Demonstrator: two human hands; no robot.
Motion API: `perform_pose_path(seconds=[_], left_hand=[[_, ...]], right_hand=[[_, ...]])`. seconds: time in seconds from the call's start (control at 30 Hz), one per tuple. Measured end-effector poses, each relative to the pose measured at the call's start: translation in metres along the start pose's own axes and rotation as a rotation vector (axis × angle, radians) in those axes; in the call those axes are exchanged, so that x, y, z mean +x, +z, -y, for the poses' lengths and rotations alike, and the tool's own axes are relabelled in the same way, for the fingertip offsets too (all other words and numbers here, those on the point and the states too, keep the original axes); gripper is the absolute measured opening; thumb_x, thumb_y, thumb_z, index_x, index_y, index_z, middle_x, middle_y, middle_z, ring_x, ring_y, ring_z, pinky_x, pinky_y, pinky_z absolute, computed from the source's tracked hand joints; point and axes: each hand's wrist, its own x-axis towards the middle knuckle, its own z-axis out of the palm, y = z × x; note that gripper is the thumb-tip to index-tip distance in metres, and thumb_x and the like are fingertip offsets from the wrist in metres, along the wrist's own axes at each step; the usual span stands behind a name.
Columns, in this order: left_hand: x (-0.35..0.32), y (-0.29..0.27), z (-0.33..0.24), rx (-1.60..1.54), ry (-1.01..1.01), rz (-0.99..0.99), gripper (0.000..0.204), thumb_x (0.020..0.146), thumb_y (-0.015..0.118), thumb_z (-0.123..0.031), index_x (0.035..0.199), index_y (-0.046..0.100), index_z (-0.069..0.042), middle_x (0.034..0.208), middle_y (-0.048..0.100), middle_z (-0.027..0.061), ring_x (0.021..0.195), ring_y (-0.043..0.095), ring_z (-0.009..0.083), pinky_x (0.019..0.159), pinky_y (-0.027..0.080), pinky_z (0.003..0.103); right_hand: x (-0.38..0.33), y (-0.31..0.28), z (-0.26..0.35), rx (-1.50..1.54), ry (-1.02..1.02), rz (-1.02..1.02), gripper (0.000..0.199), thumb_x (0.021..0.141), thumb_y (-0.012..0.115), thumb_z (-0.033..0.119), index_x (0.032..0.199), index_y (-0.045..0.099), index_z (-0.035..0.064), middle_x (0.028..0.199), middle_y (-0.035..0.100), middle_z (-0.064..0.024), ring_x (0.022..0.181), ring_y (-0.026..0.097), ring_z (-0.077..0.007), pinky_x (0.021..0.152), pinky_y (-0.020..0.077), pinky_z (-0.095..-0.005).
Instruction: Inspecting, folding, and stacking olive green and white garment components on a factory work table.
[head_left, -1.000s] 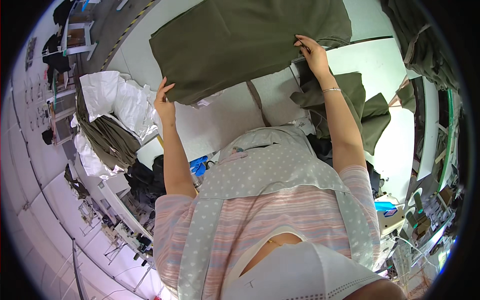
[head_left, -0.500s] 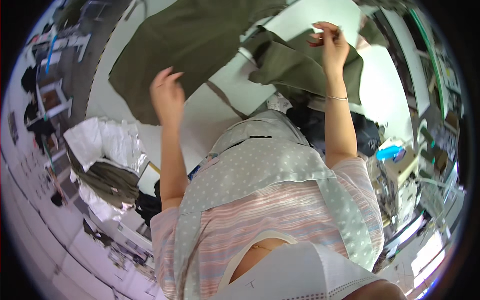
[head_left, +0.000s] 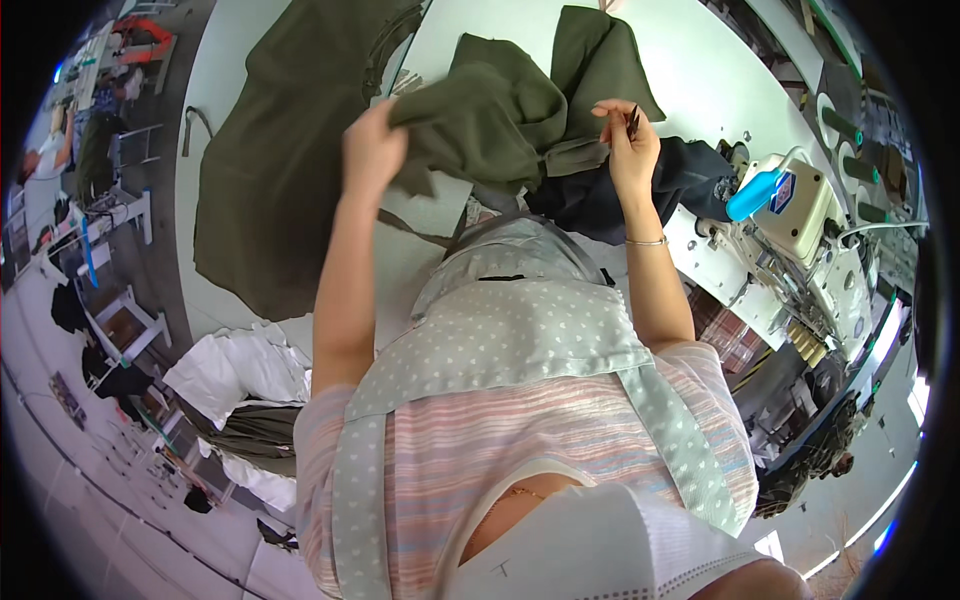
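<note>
My left hand (head_left: 374, 152) is closed on the edge of an olive-green fabric piece (head_left: 480, 115), which hangs in folds to the right of the fingers. A larger olive fabric panel (head_left: 275, 170) lies flat on the white table to the left, partly under that wrist. My right hand (head_left: 632, 150) is raised near the folded olive cloth, its fingers closed round a small dark pointed tool (head_left: 633, 122); most of the tool is hidden, so its exact kind does not show. Dark navy cloth (head_left: 590, 200) is bunched below the right hand, close to my apron.
A cream sewing machine (head_left: 805, 205) with a bright blue piece (head_left: 752, 196) on it stands at the right. White plastic wrapping (head_left: 240, 370) and a stack of olive cloth (head_left: 255, 435) sit at the lower left. The white table (head_left: 500, 20) extends away from me.
My left hand has moved right and taken hold of the smaller olive piece, which is now bunched and shifted. My right hand is lower and slightly left. The view has turned, showing more of the machine.
</note>
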Motion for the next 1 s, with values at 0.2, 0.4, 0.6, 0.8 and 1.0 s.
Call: perform_pose_path(seconds=[0.2,0.4,0.6,0.8,1.0], left_hand=[[-0.152,-0.105,0.077,-0.525,-0.717,-0.125,0.051,0.084,0.052,-0.009,0.133,0.051,0.005,0.125,0.061,0.0141,0.114,0.056,0.0245,0.101,0.040,0.032],[-0.155,-0.017,0.058,0.425,-0.025,-0.184,0.058,0.070,0.063,-0.005,0.128,0.054,-0.002,0.127,0.057,0.0189,0.120,0.052,0.0366,0.103,0.041,0.045],[-0.049,0.063,0.032,0.438,0.114,-0.179,0.031,0.084,0.069,-0.022,0.110,0.063,-0.007,0.115,0.061,0.0094,0.118,0.050,0.0278,0.100,0.035,0.047],[-0.035,0.053,0.054,0.467,0.122,0.146,0.029,0.078,0.076,-0.026,0.096,0.062,-0.009,0.101,0.063,0.0053,0.101,0.056,0.0261,0.092,0.038,0.046],[-0.036,0.076,0.054,0.423,0.054,-0.061,0.035,0.078,0.077,-0.026,0.105,0.059,-0.012,0.104,0.063,0.0056,0.109,0.055,0.0276,0.095,0.036,0.047]], right_hand=[[0.003,0.026,-0.023,-0.113,0.016,0.212,0.018,0.097,0.052,0.004,0.107,0.068,0.0050,0.092,0.069,-0.0038,0.062,0.056,-0.0079,0.057,0.0442,-0.0225],[-0.003,0.056,-0.017,-0.032,0.098,0.323,0.020,0.098,0.053,0.007,0.113,0.066,0.0071,0.088,0.067,-0.0026,0.067,0.059,-0.0077,0.058,0.0451,-0.0226],[-0.029,0.080,0.012,0.018,0.122,0.612,0.019,0.101,0.053,0.018,0.107,0.060,0.0017,0.072,0.061,-0.0025,0.062,0.051,-0.0076,0.058,0.0419,-0.0236],[-0.054,0.113,0.015,0.172,0.499,0.817,0.036,0.104,0.042,0.039,0.095,0.053,0.0055,0.070,0.052,-0.0001,0.057,0.042,-0.0077,0.053,0.0360,-0.0233],[-0.050,0.105,0.009,0.207,0.629,0.791,0.031,0.104,0.047,0.037,0.098,0.053,0.0077,0.072,0.048,0.0035,0.054,0.033,-0.0025,0.047,0.0254,-0.0175]])
